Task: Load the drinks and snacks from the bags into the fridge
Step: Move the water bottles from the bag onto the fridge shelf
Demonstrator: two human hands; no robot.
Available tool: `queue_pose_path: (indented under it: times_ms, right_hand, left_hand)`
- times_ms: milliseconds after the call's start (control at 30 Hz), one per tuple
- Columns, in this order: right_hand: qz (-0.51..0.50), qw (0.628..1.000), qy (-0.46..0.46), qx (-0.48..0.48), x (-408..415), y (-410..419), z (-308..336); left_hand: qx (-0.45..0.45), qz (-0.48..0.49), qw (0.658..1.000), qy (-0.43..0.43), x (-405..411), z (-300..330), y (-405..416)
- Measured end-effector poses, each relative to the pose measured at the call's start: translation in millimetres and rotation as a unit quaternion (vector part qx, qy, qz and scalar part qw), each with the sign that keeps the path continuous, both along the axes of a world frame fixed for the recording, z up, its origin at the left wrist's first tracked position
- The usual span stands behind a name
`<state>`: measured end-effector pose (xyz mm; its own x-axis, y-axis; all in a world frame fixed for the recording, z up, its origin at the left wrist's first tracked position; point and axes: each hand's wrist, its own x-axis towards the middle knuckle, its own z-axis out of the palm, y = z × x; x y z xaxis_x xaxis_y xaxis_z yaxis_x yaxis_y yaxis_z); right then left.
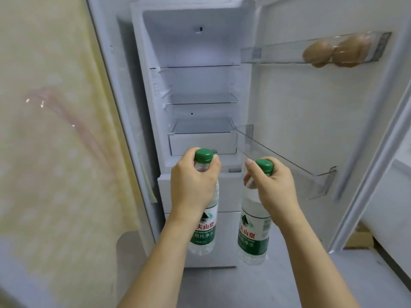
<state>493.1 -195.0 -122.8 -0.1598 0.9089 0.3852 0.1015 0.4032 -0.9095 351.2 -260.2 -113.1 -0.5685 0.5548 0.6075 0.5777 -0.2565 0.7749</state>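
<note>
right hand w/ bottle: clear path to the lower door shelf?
Probably yes. The right hand grips its water bottle by the neck just left of the lower door shelf, which looks empty, with nothing between them. It must lift the bottle over the rim.

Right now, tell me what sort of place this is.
Probably a home kitchen corner: an open white fridge with glass shelves, brown round foods in its door rack, and a patterned yellow curtain beside it.
</note>
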Motion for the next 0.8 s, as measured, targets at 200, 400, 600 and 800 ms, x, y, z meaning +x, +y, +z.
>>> queue_pose_path:
  times_ms: [200,400,600,800]
  right_hand:
    - [0.019,1.000,0.014,-0.010,-44.6,23.8,-4.6]
    - [0.040,0.999,0.023,-0.018,-73.9,60.7,-6.0]
    - [0.060,0.998,0.021,-0.008,-103.9,110.8,2.9]
    - [0.068,0.997,0.023,-0.012,-147.0,158.8,2.4]
  left_hand:
    - [-0.011,0.030,0.999,-0.001,-41.8,-3.7,15.2]
    - [-0.011,0.044,0.999,-0.020,-67.5,-4.9,47.2]
    - [-0.012,0.070,0.997,-0.028,-91.7,-3.0,88.5]
    - [-0.001,0.071,0.997,-0.043,-132.4,-3.7,127.4]
